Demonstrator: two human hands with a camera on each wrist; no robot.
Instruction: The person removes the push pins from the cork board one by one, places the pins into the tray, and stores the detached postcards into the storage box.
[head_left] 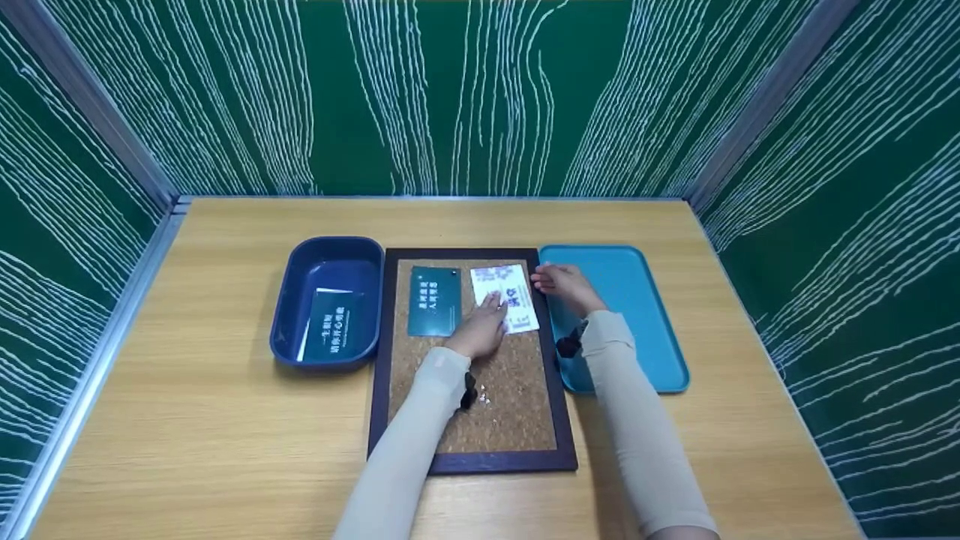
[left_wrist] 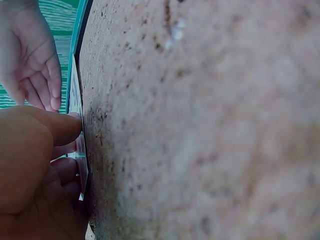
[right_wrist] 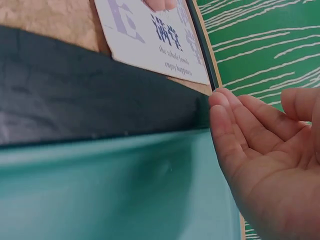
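Observation:
A white card [head_left: 490,279] with purple print lies on the cork board [head_left: 480,360], near its upper right. My left hand [head_left: 481,330] rests on this card, fingertips pressing its lower left part. To its left, a green card [head_left: 435,301] with white writing lies on the cork; a small dark dot shows at its top right corner. My right hand [head_left: 568,288] is held at the board's right frame, its fingers loosely extended and nothing in them. In the right wrist view its fingertips [right_wrist: 220,117] are right at the frame, close to the white card.
Left of the board stands a blue bin [head_left: 281,315] with a green card [head_left: 332,325] inside. A turquoise tray [head_left: 645,337] lies along the right side, under my right forearm. Several small clear pieces [head_left: 484,395] sit low on the cork. Green patterned walls enclose the table.

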